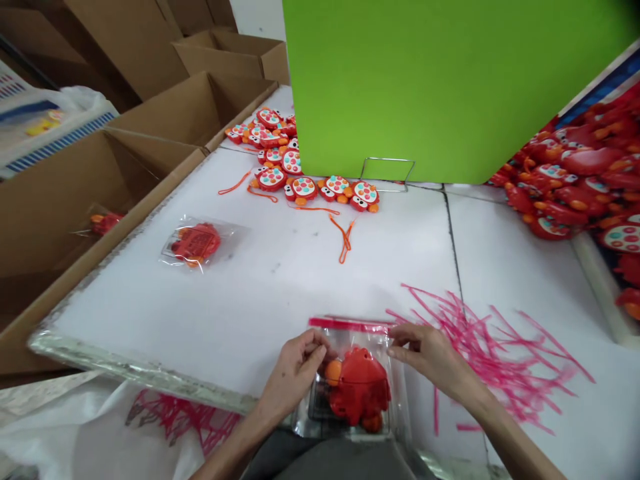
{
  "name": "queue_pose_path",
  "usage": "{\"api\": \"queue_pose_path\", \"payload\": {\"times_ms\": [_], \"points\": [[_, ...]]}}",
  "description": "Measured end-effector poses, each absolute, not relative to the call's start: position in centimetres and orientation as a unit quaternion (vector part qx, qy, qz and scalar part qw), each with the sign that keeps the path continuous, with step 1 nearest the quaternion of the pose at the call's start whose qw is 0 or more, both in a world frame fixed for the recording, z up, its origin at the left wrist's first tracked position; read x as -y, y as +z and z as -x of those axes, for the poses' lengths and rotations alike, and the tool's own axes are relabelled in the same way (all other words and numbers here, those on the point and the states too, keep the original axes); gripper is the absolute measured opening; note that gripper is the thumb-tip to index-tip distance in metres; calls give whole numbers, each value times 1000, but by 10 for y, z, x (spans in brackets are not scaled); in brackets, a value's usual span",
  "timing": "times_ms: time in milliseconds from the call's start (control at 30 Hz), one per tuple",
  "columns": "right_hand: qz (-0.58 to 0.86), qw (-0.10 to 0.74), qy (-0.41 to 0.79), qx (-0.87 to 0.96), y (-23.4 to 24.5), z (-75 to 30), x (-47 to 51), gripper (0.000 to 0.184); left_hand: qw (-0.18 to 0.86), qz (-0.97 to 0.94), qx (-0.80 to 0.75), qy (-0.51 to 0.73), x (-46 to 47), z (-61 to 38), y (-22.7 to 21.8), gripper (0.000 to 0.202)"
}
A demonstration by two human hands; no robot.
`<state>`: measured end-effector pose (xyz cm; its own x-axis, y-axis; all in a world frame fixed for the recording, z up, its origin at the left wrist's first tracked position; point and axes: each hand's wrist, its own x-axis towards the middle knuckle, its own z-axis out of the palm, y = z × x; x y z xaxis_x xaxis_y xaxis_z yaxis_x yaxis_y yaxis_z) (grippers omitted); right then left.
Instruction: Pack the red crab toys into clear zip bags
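Note:
A clear plastic bag (397, 393) with a pink strip along its top lies at the table's near edge. Inside it sits a red turtle toy (360, 383) with orange feet, its plain red underside facing up. The fingers of my left hand (297, 363) are closed on the bag's upper left side. At the upper right corner, just under the pink strip, my right hand (430, 353) pinches the bag between thumb and fingers. Another bagged red toy (196, 243) lies farther off to the left on the white table (240, 287).
Pink strips (505, 367) are strewn on the right. Several turtle toys (303, 189) with orange cords line up before a green board (415, 87) and a wire stand (387, 160). Cardboard boxes (150, 157) border the left; a pile of red toys (575, 180) fills the right.

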<state>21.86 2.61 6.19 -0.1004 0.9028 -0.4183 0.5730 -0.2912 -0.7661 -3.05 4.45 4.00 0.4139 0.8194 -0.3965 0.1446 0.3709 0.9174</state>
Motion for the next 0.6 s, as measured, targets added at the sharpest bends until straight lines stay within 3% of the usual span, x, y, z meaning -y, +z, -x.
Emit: {"api": "queue_pose_path", "payload": {"times_ms": [133,333,500,600], "points": [[587,228,571,527,40,-213,-32,11,698,-479,-465,259,-45,32,40,13],[562,282,549,551,36,-220,-21,10,721,-441,-473,248,-49,38,34,12],[593,269,507,564,35,-211,-14,19,661,-481,-517,252,-48,34,34,16],[612,215,426,631,53,-211,-7,24,640,-486,-539,253,-46,32,42,16]]}}
